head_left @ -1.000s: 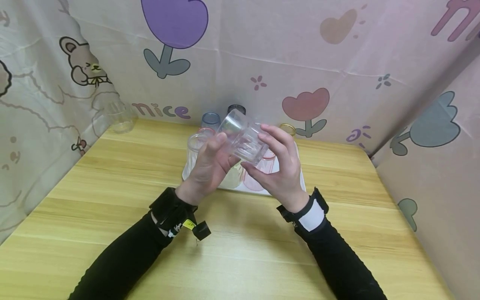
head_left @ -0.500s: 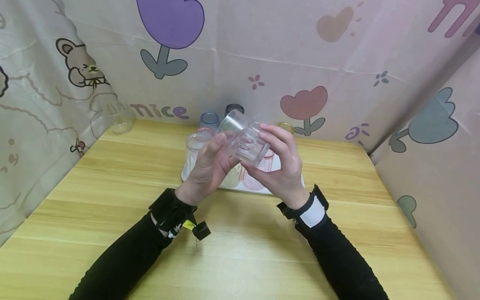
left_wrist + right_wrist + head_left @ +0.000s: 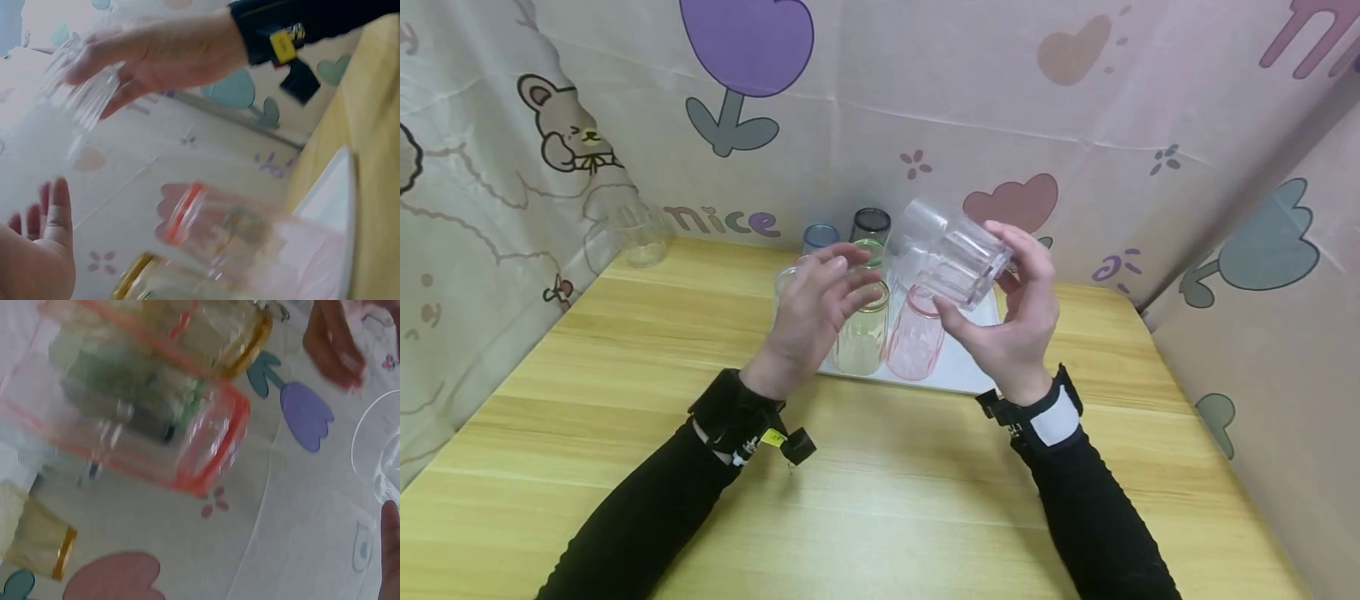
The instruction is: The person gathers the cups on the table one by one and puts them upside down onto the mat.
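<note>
My right hand (image 3: 981,275) grips a clear ribbed glass (image 3: 953,257) and holds it tilted in the air, above the right part of a white tray (image 3: 958,371). My left hand (image 3: 838,283) hovers open with relaxed fingers and holds nothing, just in front of the glasses on the tray. Upside down on the tray stand a yellow-green glass (image 3: 861,337), a pink glass (image 3: 915,343), a blue one (image 3: 820,236) and a dark grey one (image 3: 871,223). The left wrist view shows the held glass (image 3: 78,94) and a pink-rimmed glass (image 3: 219,231). The pink-rimmed glass (image 3: 156,431) fills the blurred right wrist view.
The tray sits at the back middle of a light wooden table (image 3: 880,500). Another clear glass (image 3: 640,237) stands alone at the far left corner. Patterned cloth walls (image 3: 1075,108) close the table on the left, back and right.
My left hand has let go of the clear glass and drawn back. My right hand has carried the glass up and to the right.
</note>
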